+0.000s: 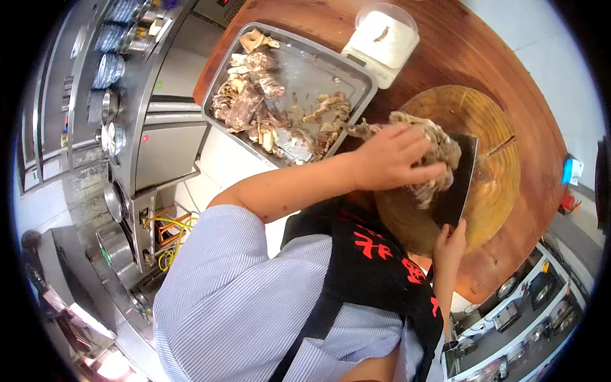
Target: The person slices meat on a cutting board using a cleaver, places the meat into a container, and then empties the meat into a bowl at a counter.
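Meat (pixel 448 150) is lying against the cleaver (pixel 459 191) over the block (pixel 499 121); the left hand (pixel 396 158) is resting on it, fingers spread, while the right hand (pixel 450 240) is gripping the cleaver. Gathering seems underway; moving would call for steady support.

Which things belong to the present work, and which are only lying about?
Job: broad dark metal cleaver; brownish crumpled meat; round yellow wooden block; probably grey rectangular tray, white scale.
Lying about: stacked bluish tableware; round silvery pot.
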Action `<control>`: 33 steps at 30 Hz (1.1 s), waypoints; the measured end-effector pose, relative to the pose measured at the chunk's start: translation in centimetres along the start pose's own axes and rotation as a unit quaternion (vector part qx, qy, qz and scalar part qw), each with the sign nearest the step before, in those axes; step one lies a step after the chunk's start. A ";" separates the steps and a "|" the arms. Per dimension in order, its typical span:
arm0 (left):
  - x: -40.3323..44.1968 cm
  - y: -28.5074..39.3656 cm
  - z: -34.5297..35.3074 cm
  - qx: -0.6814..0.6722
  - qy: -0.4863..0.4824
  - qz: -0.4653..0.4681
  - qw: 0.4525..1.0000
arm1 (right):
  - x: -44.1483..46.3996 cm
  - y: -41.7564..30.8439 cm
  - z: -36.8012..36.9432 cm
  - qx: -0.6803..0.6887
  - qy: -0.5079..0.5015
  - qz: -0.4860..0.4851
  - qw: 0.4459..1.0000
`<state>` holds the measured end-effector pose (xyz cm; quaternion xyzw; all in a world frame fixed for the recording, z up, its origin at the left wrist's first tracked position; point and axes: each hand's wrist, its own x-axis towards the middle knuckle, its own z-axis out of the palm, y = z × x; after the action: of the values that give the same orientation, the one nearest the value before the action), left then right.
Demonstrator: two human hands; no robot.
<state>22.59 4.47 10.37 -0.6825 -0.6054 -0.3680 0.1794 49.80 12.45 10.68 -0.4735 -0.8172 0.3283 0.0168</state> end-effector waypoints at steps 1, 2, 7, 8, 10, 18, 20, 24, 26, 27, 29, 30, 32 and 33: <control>-0.4 0.2 0.2 0.015 0.030 0.020 0.999 | 0.0 -0.3 -0.1 -0.002 -0.002 0.004 1.000; -0.6 0.4 -0.1 0.021 0.048 0.017 0.999 | -0.2 -0.6 -0.2 -0.003 -0.003 0.009 1.000; -1.8 -0.1 -0.8 -0.169 -0.008 -0.274 0.947 | -0.1 -1.0 -0.3 0.002 0.004 -0.008 1.000; -2.1 -0.5 -0.4 -0.233 -0.010 -0.348 0.908 | -0.1 -1.1 -0.4 0.002 -0.001 -0.003 1.000; -3.5 -2.0 1.2 -0.379 -0.015 -0.457 0.805 | -0.1 -0.1 -0.2 -0.015 0.009 -0.023 1.000; -7.2 0.0 5.4 -0.533 0.001 -0.555 0.639 | 0.0 -0.1 0.2 -0.025 0.013 -0.019 0.999; -6.2 0.0 3.7 -0.520 -0.005 -0.613 0.595 | -0.2 -0.6 0.4 -0.020 0.015 -0.015 1.000; -4.8 -1.9 -1.3 -0.533 0.078 -0.694 0.478 | -0.3 -0.9 0.3 -0.075 0.010 0.006 0.997; -6.1 -3.8 -2.5 -0.534 0.164 -0.688 0.463 | -0.3 0.0 0.6 -0.102 0.021 -0.026 0.994; -6.2 -4.7 -4.0 -0.516 0.205 -0.692 0.461 | -0.3 -0.1 0.6 -0.085 0.017 -0.021 0.996; -6.8 -6.4 -5.8 -0.474 0.258 -0.706 0.459 | -0.3 -0.6 0.5 -0.052 0.005 -0.013 0.999; -7.2 -7.5 -6.4 -0.450 0.269 -0.716 0.461 | -0.1 0.3 0.7 -0.069 -0.010 0.008 0.998; -10.7 -10.7 -5.4 -0.404 0.260 -0.715 0.508 | -0.1 0.0 0.8 -0.047 -0.001 -0.005 0.999; -11.8 -12.1 -5.3 -0.355 0.206 -0.730 0.547 | -0.2 -0.3 0.8 -0.036 0.005 -0.008 0.999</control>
<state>9.57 -4.91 3.00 0.0807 -0.6617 -0.6874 -0.2883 49.41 11.75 10.34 -0.4690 -0.8321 0.2959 0.0065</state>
